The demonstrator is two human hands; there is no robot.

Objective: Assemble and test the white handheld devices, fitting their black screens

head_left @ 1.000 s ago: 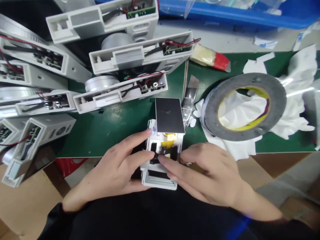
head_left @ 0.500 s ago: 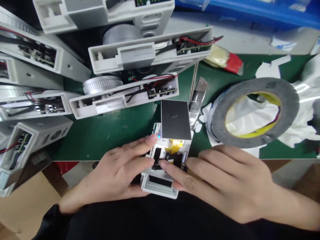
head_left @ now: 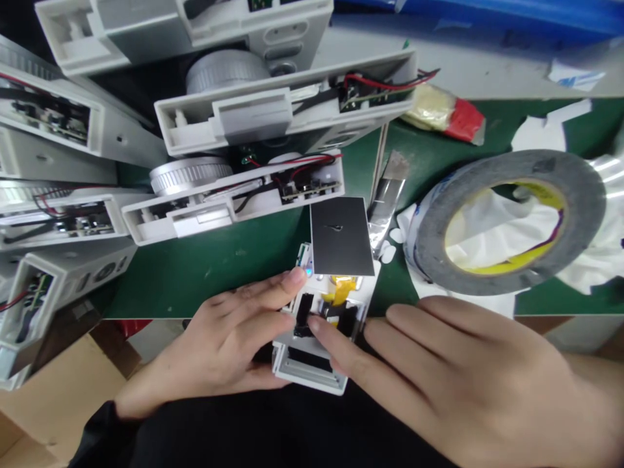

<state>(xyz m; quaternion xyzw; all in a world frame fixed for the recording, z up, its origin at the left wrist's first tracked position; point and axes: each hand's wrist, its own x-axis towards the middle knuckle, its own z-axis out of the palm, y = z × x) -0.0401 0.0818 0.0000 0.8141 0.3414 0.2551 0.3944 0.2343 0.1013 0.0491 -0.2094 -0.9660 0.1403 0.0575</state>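
An opened white device (head_left: pixel 316 383) lies at the table's front edge, with black pads and a yellow flex cable (head_left: pixel 342 288) inside. A dark rectangular panel (head_left: pixel 341 237) sits at its far end. My left hand (head_left: pixel 234 338) grips the device's left side, fingertips on its edge and the thumb low near its bottom. With the index finger stretched out, my right hand (head_left: pixel 419 370) touches a black strip (head_left: pixel 304 311) inside the device. The other right fingers are curled beside the right edge. A small blue light glows near my left fingertip.
Several open white housings (head_left: pixel 234 195) with wires stand at the left and back. A grey tape roll (head_left: pixel 507 221) lies at the right, near white scraps (head_left: pixel 541 133) and a red-and-yellow packet (head_left: pixel 446 114). A blue bin (head_left: pixel 487 19) is behind.
The view has shifted slightly. My right index fingertip stays at the black strip, while the rest of my right hand has moved a little right and down, uncovering more of the device's right edge.
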